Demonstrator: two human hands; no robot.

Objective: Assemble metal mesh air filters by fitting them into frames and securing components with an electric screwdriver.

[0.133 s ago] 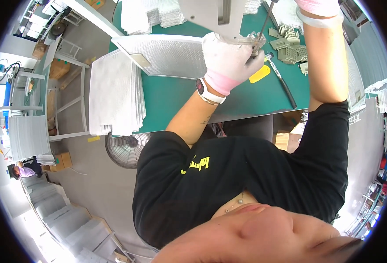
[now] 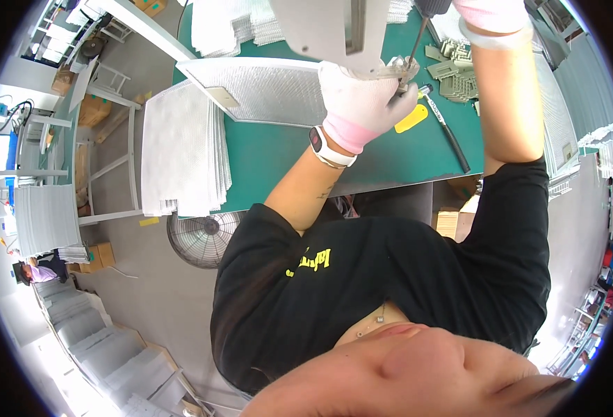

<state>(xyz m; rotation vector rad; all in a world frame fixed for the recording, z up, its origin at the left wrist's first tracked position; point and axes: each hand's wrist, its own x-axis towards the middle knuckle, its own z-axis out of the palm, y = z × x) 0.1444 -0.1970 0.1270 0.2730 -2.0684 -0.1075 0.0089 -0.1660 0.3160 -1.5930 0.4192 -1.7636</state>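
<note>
My left hand (image 2: 362,101), in a white glove with a pink cuff, is closed with thumb and fingers around a small shiny fitting (image 2: 402,72) whose exact kind is hard to make out. A long thin bit runs down to this fitting from a dark power screwdriver (image 2: 431,6) at the top edge. My right hand (image 2: 491,14), also gloved, is beside the screwdriver, its fingers partly cut off by the picture's edge. Left of my left hand lies a white-framed mesh panel (image 2: 272,90). A pale slotted bar (image 2: 331,31) hides part of the fitting and the left fingertips.
A hammer (image 2: 447,132) and a yellow tag (image 2: 411,119) lie on the green table (image 2: 383,160). Grey-green flat plates (image 2: 459,83) are heaped to the right. Stacked mesh sheets (image 2: 181,149) stand at the left edge, and a floor fan (image 2: 206,240) is below.
My right hand has shifted slightly left and down, and more of the screwdriver has come into view. My left hand has barely moved. The slotted bar has shifted slightly.
</note>
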